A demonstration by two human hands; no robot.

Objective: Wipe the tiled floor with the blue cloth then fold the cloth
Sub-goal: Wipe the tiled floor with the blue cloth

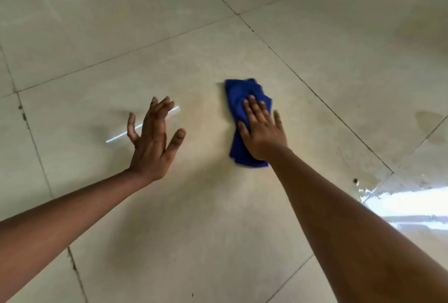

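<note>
A blue cloth, bunched into a long strip, lies on the beige tiled floor right of centre. My right hand rests flat on top of it, fingers spread, pressing its middle and lower part against the tile; the cloth's far end and near edge stick out from under the palm. My left hand hovers to the left of the cloth, fingers apart, holding nothing, with a shadow under it on the tile.
Dark grout lines run diagonally between large glossy tiles. A bright window reflection shines at the right edge. A small dark speck sits near a tile corner. A thin light streak lies behind my left hand.
</note>
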